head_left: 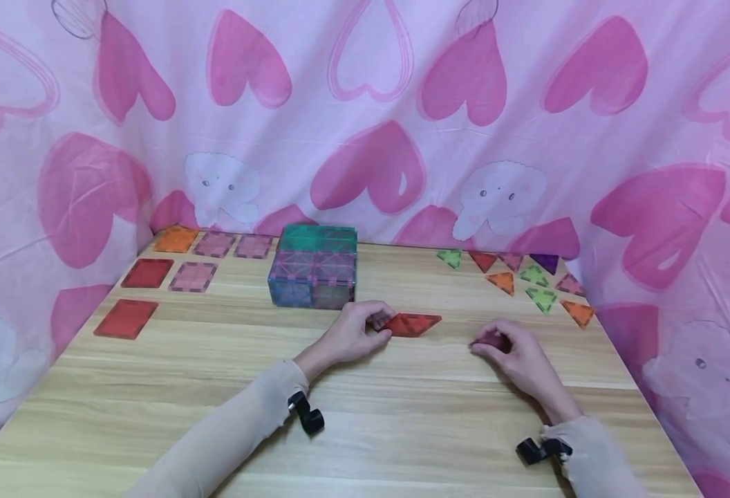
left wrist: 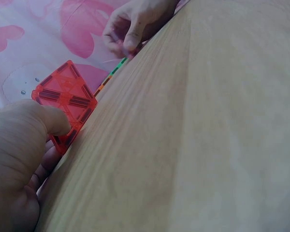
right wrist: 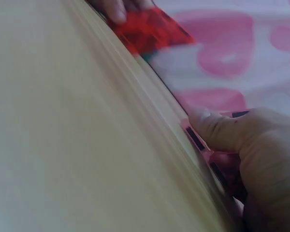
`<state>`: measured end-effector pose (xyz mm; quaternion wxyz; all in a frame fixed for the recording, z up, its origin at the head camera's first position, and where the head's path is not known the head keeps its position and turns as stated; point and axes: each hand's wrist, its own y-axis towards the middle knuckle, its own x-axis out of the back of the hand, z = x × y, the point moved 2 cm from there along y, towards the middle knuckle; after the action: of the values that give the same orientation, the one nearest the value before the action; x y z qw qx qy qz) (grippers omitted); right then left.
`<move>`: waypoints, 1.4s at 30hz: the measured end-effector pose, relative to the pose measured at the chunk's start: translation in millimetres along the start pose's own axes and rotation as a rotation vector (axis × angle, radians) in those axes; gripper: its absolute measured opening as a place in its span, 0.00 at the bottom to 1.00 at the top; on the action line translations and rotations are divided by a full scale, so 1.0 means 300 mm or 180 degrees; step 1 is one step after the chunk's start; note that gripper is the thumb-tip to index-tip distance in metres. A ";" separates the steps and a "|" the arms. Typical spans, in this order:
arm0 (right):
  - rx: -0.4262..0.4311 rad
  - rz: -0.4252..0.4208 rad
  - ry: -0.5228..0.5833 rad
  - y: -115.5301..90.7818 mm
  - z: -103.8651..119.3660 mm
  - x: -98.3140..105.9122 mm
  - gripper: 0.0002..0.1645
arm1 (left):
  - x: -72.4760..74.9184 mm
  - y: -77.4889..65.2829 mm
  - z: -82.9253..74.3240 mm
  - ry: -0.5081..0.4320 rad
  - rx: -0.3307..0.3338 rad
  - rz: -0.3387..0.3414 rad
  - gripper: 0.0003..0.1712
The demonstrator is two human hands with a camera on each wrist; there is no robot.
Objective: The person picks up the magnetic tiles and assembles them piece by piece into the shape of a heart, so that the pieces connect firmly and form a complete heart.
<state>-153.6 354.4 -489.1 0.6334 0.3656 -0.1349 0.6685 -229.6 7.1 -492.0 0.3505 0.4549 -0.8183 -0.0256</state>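
Note:
My left hand (head_left: 354, 333) pinches a group of red translucent triangle magnetic tiles (head_left: 413, 325), joined edge to edge. In the left wrist view the thumb lies across the lower end of these red tiles (left wrist: 66, 99), which stand tilted up close to the tabletop. To the right, my right hand (head_left: 520, 356) holds a pink triangle magnetic tile (right wrist: 195, 137) between thumb and fingers, low over the table. The fingers cover much of that tile. A stretch of bare wood lies between the two hands.
A box built of green, purple and blue tiles (head_left: 312, 266) stands behind my left hand. Square tiles, orange (head_left: 175, 239), pink (head_left: 193, 277) and red (head_left: 126, 319), lie at the left. Several small triangle tiles (head_left: 541, 299) lie at the back right. A pink heart-print curtain (head_left: 365, 83) surrounds the table.

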 end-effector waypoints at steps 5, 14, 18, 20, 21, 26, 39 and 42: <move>0.0142 0.0115 0.0097 0.064 0.066 -0.098 0.09 | 0.006 0.001 -0.001 0.0005 -0.0003 -0.0017 0.14; 0.0212 0.0162 0.0013 0.132 0.126 -0.203 0.10 | -0.005 0.001 0.000 0.0033 0.0021 0.0023 0.13; 0.0203 0.0223 0.0084 0.135 0.122 -0.195 0.08 | -0.002 0.004 -0.003 0.0042 0.0011 0.0003 0.13; 0.0202 0.0221 0.0169 0.135 0.120 -0.188 0.07 | 0.000 0.004 -0.003 0.0045 0.0012 0.0003 0.13; 0.0194 0.0222 0.0215 0.135 0.119 -0.185 0.07 | 0.001 0.004 -0.004 0.0042 0.0011 0.0002 0.13; 0.0194 0.0228 0.0364 0.135 0.104 -0.175 0.08 | 0.004 0.001 -0.002 0.0034 0.0031 -0.0002 0.13; 0.0069 -0.0310 0.0147 0.096 -0.036 -0.027 0.11 | 0.000 -0.006 -0.006 -0.0165 -0.0005 0.0047 0.15; -0.0065 -0.0454 0.0039 0.083 -0.058 0.005 0.12 | 0.000 -0.003 -0.009 -0.0142 -0.0041 0.0052 0.14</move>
<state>-182.6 362.6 -493.2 0.6840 0.3637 -0.1114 0.6225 -227.4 7.2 -490.4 0.3353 0.4453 -0.8294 -0.0382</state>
